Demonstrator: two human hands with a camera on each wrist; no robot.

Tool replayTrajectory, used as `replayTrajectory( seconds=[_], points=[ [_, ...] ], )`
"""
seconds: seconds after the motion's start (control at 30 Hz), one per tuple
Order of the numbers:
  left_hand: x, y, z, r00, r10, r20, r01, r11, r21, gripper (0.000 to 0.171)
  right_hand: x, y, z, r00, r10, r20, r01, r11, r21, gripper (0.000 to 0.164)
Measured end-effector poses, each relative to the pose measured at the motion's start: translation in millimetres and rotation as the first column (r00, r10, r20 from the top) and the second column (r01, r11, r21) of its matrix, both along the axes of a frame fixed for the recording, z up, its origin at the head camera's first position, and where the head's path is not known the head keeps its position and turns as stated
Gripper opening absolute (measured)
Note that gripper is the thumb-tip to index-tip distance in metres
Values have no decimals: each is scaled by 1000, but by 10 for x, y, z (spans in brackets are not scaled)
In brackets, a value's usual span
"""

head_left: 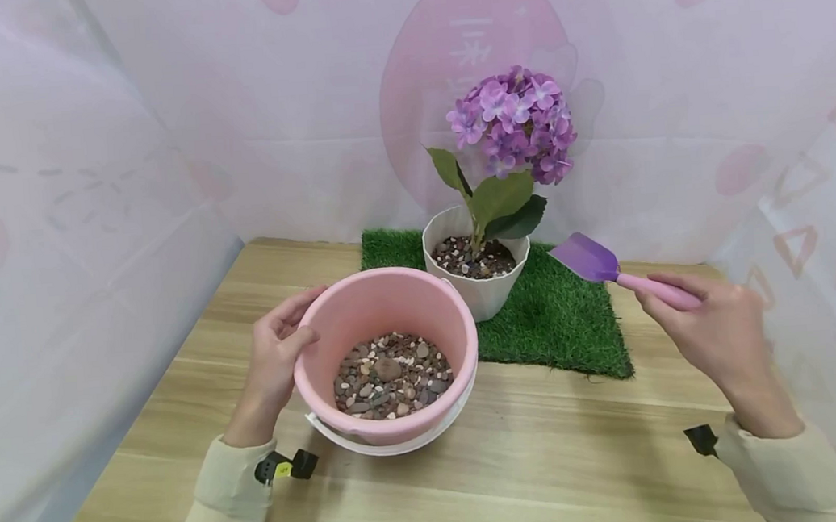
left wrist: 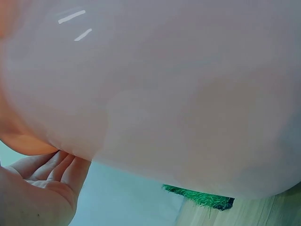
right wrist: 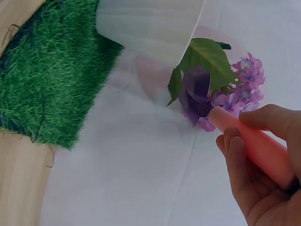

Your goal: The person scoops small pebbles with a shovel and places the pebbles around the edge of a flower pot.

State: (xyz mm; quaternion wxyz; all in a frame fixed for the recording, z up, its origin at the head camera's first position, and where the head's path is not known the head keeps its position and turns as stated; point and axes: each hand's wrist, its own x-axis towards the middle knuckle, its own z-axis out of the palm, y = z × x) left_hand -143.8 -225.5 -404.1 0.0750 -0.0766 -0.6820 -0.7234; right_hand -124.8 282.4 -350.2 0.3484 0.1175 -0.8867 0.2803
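My left hand point(head_left: 278, 347) grips a pink bucket point(head_left: 383, 275) by its left rim, the thumb over the edge and the fingers along the outside. Pebbles and small white stones point(head_left: 393, 376) cover the bucket's bottom, and its white handle point(head_left: 402, 444) hangs down at the front. In the left wrist view the bucket's outer wall point(left wrist: 178, 103) fills most of the picture. To the right, my right hand point(head_left: 721, 329) holds a small garden trowel point(head_left: 585, 257) by its pink handle, its purple blade pointing left toward the flower pot.
A white pot point(head_left: 486, 293) with a purple hydrangea point(head_left: 518, 125) stands behind the bucket on a green artificial-grass mat point(head_left: 561, 324). Under everything is a wooden table point(head_left: 534, 463). Pale printed cloth point(head_left: 294, 156) hangs at the back and both sides.
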Motion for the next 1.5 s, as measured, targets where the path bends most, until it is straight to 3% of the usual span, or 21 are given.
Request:
replayTrajectory(
  seconds=[0.47,0.83,1.23,1.5],
  points=[
    [-25,-7,-17,1000,11,1,-11,1000,-9,58,-3,-316,390,989,148,-2,-147,985,89,28],
    [-14,-25,-31,1000,15,10,-15,1000,-25,57,-36,-590,574,972,234,19,-234,965,120,28],
    [-45,-19,-30,1000,16,13,-15,998,-56,58,-30,-874,680,926,357,123,-370,923,105,26],
    [-40,-27,-41,1000,19,1,-19,999,-39,58,-72,-1060,740,875,459,155,-479,867,137,26]
  ],
)
